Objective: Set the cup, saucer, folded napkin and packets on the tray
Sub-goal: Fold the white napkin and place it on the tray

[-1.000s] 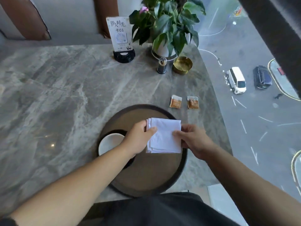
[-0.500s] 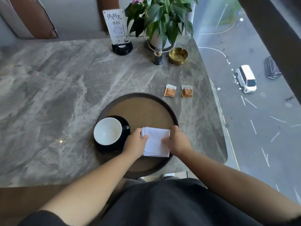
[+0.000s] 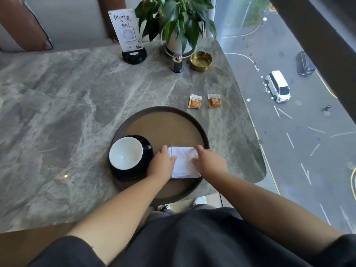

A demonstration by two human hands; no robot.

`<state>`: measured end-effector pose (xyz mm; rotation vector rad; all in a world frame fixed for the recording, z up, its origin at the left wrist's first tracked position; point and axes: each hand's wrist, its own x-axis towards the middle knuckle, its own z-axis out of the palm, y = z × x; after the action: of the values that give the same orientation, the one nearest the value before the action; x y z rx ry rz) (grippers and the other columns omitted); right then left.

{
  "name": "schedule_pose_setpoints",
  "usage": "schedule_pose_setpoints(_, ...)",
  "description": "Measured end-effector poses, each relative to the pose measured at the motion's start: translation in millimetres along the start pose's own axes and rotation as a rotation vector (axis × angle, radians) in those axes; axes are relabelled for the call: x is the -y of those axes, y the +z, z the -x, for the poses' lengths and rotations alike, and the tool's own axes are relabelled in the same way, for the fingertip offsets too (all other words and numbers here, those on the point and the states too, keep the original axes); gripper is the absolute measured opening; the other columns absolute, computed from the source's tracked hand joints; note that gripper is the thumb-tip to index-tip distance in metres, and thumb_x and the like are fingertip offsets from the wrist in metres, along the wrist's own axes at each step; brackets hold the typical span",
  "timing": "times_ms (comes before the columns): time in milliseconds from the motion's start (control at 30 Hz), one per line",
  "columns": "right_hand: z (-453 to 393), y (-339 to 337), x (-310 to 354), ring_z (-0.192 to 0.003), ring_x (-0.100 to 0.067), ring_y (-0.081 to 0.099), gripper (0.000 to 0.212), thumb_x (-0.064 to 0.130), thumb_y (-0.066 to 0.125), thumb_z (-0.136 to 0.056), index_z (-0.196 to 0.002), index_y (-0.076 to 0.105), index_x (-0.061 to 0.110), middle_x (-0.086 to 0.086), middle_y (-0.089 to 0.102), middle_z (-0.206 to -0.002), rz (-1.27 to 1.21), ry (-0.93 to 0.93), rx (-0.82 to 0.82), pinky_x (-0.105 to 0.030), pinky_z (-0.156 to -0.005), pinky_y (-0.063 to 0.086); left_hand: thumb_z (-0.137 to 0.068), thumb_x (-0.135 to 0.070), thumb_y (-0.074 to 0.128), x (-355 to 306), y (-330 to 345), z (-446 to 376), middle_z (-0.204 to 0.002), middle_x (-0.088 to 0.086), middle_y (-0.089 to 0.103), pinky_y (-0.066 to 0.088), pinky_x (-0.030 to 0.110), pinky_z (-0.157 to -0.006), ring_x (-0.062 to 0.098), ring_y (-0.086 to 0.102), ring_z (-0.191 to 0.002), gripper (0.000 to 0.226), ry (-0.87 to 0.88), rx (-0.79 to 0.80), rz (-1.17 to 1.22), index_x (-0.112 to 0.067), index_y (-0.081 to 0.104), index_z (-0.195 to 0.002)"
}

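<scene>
Your left hand (image 3: pixel 161 164) and right hand (image 3: pixel 210 163) both rest flat, fingers loosely spread and gripping nothing, on the folded napkin (image 3: pixel 184 163), which lies on the tray (image 3: pixel 165 114) just beside the cup (image 3: pixel 126 152) on its black saucer (image 3: pixel 146 143). The two packets (image 3: pixel 204 101) are not yet on the tray; they lie side by side on the counter (image 3: pixel 77 105) beyond its far-right rim, long axes pointing away from you (your right hand is nearer). Their print is too small to read. The table sign (image 3: pixel 126 28) reads "伊人时光" and "卡01".
</scene>
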<state>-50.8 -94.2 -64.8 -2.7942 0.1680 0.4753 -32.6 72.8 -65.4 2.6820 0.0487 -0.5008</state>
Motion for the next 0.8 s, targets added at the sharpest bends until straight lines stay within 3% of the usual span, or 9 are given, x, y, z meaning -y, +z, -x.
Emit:
schedule_pose_setpoints(100,6,3,-5,-0.081,-0.032,0.059,0.032,0.038,0.042,-0.092,-0.118,0.050,0.022,-0.007,0.050,-0.107,0.102,-0.095,-0.073,-0.031,-0.056,0.036,-0.088,-0.027,0.055,3,2,9,-0.132,0.014,0.045,0.044,0.042,-0.086,0.036,0.050,-0.111,0.052,0.140,-0.091,-0.184,-0.011,0.037,-0.135)
schedule_pose_setpoints(200,18,10,-9,-0.083,-0.030,0.056,0.032,0.038,0.043,-0.091,-0.113,0.055,0.018,-0.009,0.049,-0.106,0.228,-0.245,-0.126,-0.031,-0.054,0.032,-0.086,-0.024,0.055,8,9,18,-0.146,0.010,0.041,0.040,0.042,-0.098,0.032,0.042,-0.129,0.052,0.424,-0.138,-0.374,-0.011,0.043,-0.135)
schedule_pose_setpoints(267,23,14,-10,-0.082,-0.029,0.055,0.032,0.036,0.040,-0.092,-0.115,0.052,0.016,-0.009,0.049,-0.105,0.299,-0.308,-0.116,-0.032,-0.051,0.035,-0.090,-0.027,0.051,14,15,21,-0.150,0.008,0.038,0.034,0.040,-0.106,0.027,0.033,-0.139,0.051,0.514,-0.108,-0.446,-0.011,0.043,-0.138)
schedule_pose_setpoints(333,26,13,-8,-0.073,-0.029,0.056,0.029,0.032,0.046,-0.090,-0.110,0.053,0.012,-0.010,0.052,-0.099,0.346,-0.354,-0.132,-0.032,-0.046,0.036,-0.095,-0.031,0.043,22,20,21,-0.155,0.008,0.030,0.027,0.039,-0.111,0.024,0.022,-0.143,0.052,0.531,-0.044,-0.494,-0.010,0.036,-0.142)
schedule_pose_setpoints(400,29,10,-5,-0.055,-0.025,0.054,0.023,0.027,0.067,-0.076,-0.091,0.061,0.010,-0.008,0.056,-0.082,0.411,-0.384,-0.154,-0.027,-0.038,0.032,-0.099,-0.034,0.032,28,23,18,-0.159,0.006,0.017,0.017,0.041,-0.115,0.022,0.009,-0.146,0.054,0.524,0.042,-0.523,-0.011,0.024,-0.147)
schedule_pose_setpoints(467,30,10,-4,-0.043,-0.021,0.048,0.023,0.021,0.076,-0.061,-0.077,0.063,0.010,-0.005,0.055,-0.068,0.460,-0.410,-0.188,-0.022,-0.034,0.026,-0.100,-0.036,0.028,31,24,17,-0.160,0.004,0.011,0.014,0.042,-0.115,0.021,0.004,-0.147,0.055,0.522,0.064,-0.548,-0.012,0.018,-0.148)
schedule_pose_setpoints(800,26,14,-4,-0.042,-0.020,0.047,0.026,0.021,0.075,-0.060,-0.080,0.064,0.009,-0.005,0.055,-0.066,0.480,-0.462,-0.215,-0.022,-0.033,0.030,-0.100,-0.037,0.027,30,20,17,-0.160,0.005,0.010,0.013,0.043,-0.117,0.022,0.003,-0.147,0.056,0.519,0.075,-0.531,-0.012,0.016,-0.149)
